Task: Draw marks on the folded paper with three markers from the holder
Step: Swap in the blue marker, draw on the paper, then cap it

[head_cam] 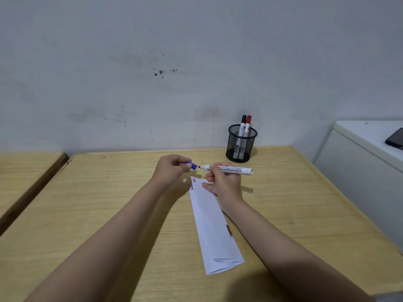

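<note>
A long folded white paper lies on the wooden desk, with short black and red marks near its far end. Above that end, my right hand holds a white marker level, its dark tip pointing left. My left hand pinches the blue cap just off the tip, a small gap between them. A black mesh holder stands at the back of the desk with a black-capped marker and a red-capped marker upright in it.
A grey stained wall rises right behind the desk. A second wooden desk sits to the left across a narrow gap. A white cabinet at the right carries a dark phone.
</note>
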Tool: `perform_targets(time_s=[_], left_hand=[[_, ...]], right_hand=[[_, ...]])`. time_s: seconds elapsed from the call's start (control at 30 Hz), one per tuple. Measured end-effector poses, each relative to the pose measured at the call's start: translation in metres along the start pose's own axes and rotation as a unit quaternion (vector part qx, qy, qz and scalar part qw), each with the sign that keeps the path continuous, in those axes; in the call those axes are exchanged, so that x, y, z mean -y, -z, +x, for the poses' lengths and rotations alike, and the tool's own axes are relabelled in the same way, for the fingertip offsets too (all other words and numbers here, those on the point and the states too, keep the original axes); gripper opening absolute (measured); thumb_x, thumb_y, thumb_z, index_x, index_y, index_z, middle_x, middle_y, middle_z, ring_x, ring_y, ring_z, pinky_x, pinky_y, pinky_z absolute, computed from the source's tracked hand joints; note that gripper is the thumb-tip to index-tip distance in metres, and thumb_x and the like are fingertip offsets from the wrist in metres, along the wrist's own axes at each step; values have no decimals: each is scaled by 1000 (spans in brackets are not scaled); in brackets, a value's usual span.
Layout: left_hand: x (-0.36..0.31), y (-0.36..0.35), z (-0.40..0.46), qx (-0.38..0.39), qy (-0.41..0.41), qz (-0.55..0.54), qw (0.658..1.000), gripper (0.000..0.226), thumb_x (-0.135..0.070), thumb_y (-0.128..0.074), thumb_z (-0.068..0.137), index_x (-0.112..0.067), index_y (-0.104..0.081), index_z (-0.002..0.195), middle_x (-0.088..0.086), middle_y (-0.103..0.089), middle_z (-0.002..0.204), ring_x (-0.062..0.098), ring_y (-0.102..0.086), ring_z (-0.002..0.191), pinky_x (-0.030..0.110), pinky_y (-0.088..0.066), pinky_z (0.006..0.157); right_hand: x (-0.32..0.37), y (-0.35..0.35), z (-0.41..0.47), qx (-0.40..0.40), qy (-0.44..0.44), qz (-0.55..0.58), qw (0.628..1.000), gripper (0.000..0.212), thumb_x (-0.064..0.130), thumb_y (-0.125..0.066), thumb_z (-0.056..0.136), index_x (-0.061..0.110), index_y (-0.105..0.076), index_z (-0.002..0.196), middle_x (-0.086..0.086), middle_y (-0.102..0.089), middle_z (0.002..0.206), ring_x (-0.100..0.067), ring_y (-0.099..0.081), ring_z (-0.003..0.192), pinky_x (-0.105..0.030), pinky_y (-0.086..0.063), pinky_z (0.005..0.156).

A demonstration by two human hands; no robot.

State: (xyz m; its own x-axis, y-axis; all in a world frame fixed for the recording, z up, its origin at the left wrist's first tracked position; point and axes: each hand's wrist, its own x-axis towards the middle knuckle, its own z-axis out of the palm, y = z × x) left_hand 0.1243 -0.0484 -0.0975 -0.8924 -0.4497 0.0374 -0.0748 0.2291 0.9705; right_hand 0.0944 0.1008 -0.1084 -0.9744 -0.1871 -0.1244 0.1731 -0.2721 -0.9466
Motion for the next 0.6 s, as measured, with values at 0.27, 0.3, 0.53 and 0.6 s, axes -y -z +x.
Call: perform_targets(time_s=[0.27,0.3,0.53,0.6], left_hand=[[-15,-4,-9,82,68,-147,983,14,-7,-60,86,-8,-69,98,-2,-69,76,3,-66,69,22,-47,74],[-17,-3,-9,90,70,-163,980,14,-8,-60,86,-8,-70,96,-4,-69,73,4,-66,69,21,-48,75],[-34,-6,-10,114,51,-260,957,11,-6,-56,88,-8,-67,91,-4,-68,65,4,-63,62,23,-48,78],[-41,-8,-9,112,41,-269,956,11,-7,-57,88,-9,-67,91,-5,-69,65,3,-63,61,22,-48,76]], right_hand=[[10,-4,0,34,55,9,998,5,8,-64,86,9,-61,82,-8,-59,63,-12,-53,47,-39,-54,67],[13,-3,0,43,65,11,997,6,9,-65,86,9,-61,81,-8,-60,63,-13,-53,48,-40,-53,67],[32,-2,-1,84,153,17,984,8,8,-65,87,5,-60,82,-2,-61,57,-13,-56,50,-30,-56,59],[39,-1,0,95,156,15,983,9,9,-65,88,2,-60,89,-2,-61,61,-13,-56,54,-27,-55,58]])
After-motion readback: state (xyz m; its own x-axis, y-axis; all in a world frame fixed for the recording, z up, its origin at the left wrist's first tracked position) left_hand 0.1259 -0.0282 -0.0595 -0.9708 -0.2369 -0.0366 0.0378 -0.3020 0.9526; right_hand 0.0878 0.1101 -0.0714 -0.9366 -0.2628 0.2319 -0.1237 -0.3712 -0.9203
